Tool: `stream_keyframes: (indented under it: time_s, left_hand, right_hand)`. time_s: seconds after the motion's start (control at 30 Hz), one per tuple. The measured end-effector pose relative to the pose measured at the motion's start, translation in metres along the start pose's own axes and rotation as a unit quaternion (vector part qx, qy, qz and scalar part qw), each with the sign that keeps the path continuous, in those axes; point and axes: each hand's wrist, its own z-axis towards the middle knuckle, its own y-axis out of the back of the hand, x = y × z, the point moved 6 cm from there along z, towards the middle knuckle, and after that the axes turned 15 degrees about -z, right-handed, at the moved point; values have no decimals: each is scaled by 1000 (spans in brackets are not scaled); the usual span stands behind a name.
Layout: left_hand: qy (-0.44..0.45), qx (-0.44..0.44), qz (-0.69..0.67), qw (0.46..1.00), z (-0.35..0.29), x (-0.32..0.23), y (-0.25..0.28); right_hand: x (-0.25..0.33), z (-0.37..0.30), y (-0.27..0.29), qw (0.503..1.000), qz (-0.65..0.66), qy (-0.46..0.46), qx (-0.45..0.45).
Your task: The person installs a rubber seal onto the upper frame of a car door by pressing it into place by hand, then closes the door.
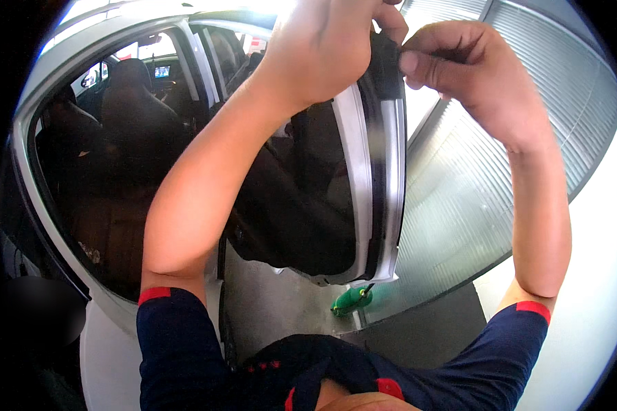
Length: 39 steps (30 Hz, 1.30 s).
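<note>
Watching remotely, I find the black strip at one o'clock, long axis twelve-to-six, nine o'clock from my right hand pinching its edge; my left hand's grip I cannot tell.

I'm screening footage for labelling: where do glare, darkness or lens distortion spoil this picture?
In the head view, white glare flares at the top beside the left hand, which the frame partly crops; darkness swallows detail on the car seat and the open car door's inner side; fisheye bending bows the slatted blind; black fills the corners.
</note>
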Motion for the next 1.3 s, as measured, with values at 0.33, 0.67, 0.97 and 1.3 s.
stream_keyframes:
  time_s: [0.33,0.67,0.97,1.3]
  left_hand:
    - [0,-8,-34,999,-3,1,-1]
    - [26,-25,-39,999,-1,4,1]
    - [-5,9,-32,999,0,3,1]
    - [-11,-63,21,998,-3,-5,0]
  right_hand:
    - [10,-3,-1,998,-38,45,-6]
    - [23,0,3,999,7,29,-28]
    - [28,-1,-3,997,-58,12,-56]
    - [33,3,-8,991,-119,-26,-49]
